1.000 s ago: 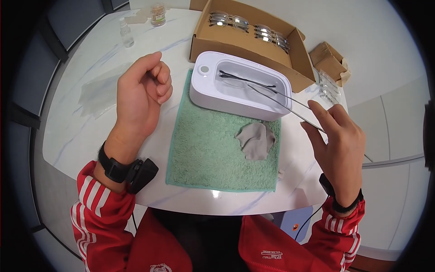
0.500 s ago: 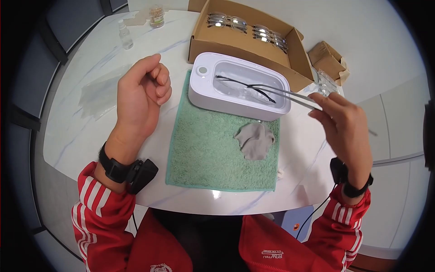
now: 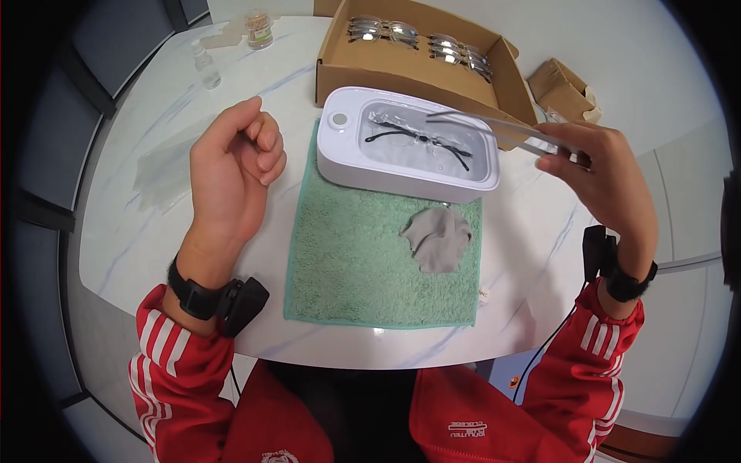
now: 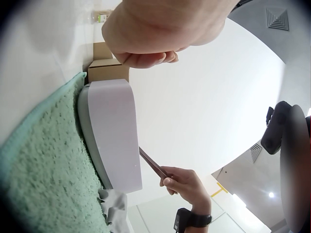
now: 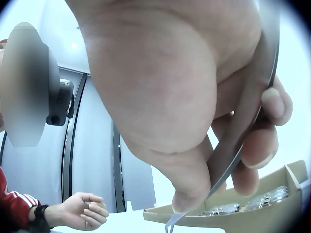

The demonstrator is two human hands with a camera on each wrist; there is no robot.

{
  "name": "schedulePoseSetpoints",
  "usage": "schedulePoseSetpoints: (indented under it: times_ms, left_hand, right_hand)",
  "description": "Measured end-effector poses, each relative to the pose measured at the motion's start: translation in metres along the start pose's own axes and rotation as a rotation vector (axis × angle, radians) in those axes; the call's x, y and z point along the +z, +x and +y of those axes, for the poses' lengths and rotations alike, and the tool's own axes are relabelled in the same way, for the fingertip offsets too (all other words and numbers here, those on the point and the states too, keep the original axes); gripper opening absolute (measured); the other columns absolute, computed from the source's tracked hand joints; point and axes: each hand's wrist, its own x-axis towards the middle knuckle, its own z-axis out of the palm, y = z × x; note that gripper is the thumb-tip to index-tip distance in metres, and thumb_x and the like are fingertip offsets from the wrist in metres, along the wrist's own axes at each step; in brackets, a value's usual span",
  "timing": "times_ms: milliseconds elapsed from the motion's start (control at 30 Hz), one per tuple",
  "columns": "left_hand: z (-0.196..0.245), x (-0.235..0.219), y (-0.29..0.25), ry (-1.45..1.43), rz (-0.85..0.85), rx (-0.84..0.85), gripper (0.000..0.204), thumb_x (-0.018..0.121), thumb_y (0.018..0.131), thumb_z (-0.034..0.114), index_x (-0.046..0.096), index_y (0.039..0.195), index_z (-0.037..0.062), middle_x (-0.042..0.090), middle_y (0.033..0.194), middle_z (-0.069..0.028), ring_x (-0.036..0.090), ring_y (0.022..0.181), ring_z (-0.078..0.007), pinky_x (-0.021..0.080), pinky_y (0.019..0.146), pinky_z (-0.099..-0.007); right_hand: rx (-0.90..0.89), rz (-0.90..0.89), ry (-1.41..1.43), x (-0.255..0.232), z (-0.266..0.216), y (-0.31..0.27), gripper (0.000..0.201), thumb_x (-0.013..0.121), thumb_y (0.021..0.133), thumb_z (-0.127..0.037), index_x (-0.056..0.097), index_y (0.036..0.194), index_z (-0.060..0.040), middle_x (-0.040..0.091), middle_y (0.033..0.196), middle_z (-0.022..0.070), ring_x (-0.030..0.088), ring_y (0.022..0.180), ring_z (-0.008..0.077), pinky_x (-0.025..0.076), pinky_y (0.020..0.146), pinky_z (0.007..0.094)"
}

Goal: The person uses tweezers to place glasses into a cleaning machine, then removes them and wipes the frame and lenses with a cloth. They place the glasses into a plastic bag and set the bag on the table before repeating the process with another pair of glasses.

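My right hand (image 3: 614, 166) pinches a pair of metal tweezers (image 4: 153, 164) between thumb and fingers, their tips reaching left over the basin of a white ultrasonic cleaner (image 3: 332, 154). In the basin, a pair of glasses (image 3: 423, 139) with dark temples lies in clear, rippled liquid. The tweezer tips hang above the glasses in the head view, apart from each other. My left hand (image 3: 238, 166) is raised at the cleaner's left with loosely curled fingers and nothing in it.
The cleaner stands on a green towel (image 3: 363, 255), with a crumpled grey cloth (image 3: 438, 241) in front. Behind it, a cardboard box (image 3: 370, 73) holds several pairs of glasses. A spray bottle (image 3: 206, 68), a jar (image 3: 258, 32) and clear plastic bags (image 3: 162, 174) lie at the left.
The tweezers have lifted off the glasses and moved up with my right hand, which shifted right. The glasses have turned and settled in the basin's liquid. My left hand stays nearly still.
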Motion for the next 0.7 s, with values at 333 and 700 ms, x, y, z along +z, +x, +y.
schedulePoseSetpoints:
  times_ms: [333, 700]
  left_hand:
    - [0.002, -0.006, 0.003, -0.047, -0.027, -0.003, 0.028, 0.054, 0.099, 0.020, 0.041, 0.075, 0.0110, 0.047, 0.067, -0.0027, 0.041, 0.055, -0.0114, 0.033, 0.049, -0.0265]
    - [0.003, -0.005, -0.001, -0.067, -0.055, -0.005, 0.028, 0.047, 0.101, 0.018, 0.038, 0.075, 0.0116, 0.041, 0.069, -0.0011, 0.036, 0.056, -0.0099, 0.033, 0.049, -0.0243]
  right_hand:
    - [0.111, 0.117, 0.122, 0.000, -0.016, -0.021, 0.033, 0.081, 0.078, -0.009, 0.075, 0.109, 0.0011, 0.062, 0.071, 0.0088, 0.046, 0.058, 0.0139, 0.037, 0.054, 0.0319]
    - [0.148, 0.056, 0.172, 0.004, 0.007, -0.021, 0.039, 0.080, 0.082, -0.017, 0.072, 0.113, 0.0041, 0.055, 0.072, 0.0030, 0.040, 0.061, 0.0090, 0.032, 0.055, 0.0272]
